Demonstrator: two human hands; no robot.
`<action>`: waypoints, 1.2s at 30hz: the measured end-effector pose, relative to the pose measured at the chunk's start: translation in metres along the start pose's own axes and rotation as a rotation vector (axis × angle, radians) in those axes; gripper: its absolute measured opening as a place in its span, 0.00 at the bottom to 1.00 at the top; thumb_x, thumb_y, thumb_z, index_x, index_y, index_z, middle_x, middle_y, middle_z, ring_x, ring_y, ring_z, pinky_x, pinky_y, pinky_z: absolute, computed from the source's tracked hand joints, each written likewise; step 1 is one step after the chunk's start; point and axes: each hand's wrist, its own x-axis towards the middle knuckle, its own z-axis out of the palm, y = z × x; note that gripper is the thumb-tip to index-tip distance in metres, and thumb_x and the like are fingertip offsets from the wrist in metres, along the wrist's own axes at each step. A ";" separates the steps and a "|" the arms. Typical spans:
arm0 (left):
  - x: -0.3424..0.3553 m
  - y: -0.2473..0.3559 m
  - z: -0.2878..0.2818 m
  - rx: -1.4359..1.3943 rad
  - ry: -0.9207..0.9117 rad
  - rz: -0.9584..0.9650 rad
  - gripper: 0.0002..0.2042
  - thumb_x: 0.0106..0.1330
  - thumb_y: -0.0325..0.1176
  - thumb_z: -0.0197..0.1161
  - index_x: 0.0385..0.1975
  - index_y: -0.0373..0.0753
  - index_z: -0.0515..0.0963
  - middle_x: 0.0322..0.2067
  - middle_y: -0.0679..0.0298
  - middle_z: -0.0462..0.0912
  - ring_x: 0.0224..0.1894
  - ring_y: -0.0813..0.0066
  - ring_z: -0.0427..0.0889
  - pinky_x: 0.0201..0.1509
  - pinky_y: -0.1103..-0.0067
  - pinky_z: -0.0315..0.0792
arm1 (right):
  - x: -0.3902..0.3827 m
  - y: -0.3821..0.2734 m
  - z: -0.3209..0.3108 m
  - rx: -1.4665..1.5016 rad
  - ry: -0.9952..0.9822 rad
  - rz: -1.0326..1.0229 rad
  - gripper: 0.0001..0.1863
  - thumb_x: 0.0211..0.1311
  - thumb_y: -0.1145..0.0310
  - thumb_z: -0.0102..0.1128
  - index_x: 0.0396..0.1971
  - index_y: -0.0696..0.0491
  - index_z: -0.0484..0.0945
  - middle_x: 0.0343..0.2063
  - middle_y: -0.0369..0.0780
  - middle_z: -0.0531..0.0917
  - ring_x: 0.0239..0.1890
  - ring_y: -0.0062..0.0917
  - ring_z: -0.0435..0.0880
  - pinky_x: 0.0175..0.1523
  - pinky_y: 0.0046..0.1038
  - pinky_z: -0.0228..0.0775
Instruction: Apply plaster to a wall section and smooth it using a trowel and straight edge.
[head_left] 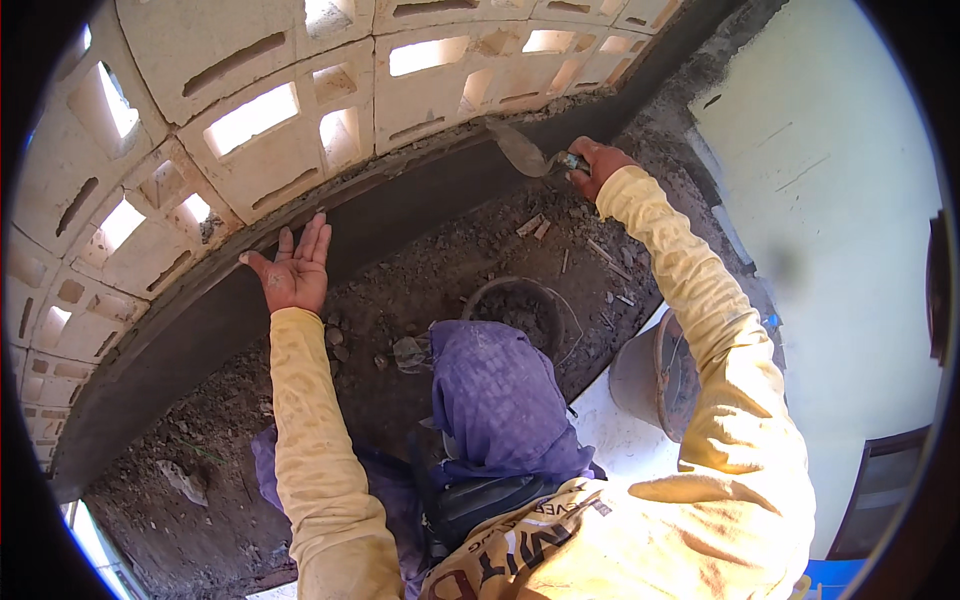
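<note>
My right hand (600, 165) is closed round the handle of a trowel (522, 150), whose blade points left along the top of a dark grey rendered band (430, 205). The blade lies just under the pale ventilation-block wall (350, 110); whether it touches the mortar I cannot tell. My left hand (296, 272) is open, palm up and fingers spread, with its fingertips at the upper edge of the same band. Nothing lies in the left palm.
A dark bucket of mortar (515, 305) with a wire handle stands on the soil before my knee (495, 395). Beside my right arm is a grey bucket (640, 370). A pale green wall (830, 170) rises at the right. Rubble and wood scraps (535, 225) litter the ground.
</note>
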 end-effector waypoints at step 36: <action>0.003 0.003 -0.002 -0.004 -0.136 -0.133 0.38 0.59 0.63 0.37 0.32 0.21 0.68 0.60 0.28 0.43 0.66 0.43 0.43 0.69 0.55 0.45 | -0.139 -0.021 0.351 0.408 -0.646 0.458 0.19 0.54 0.54 0.54 0.35 0.55 0.81 0.32 0.49 0.82 0.36 0.41 0.81 0.45 0.37 0.72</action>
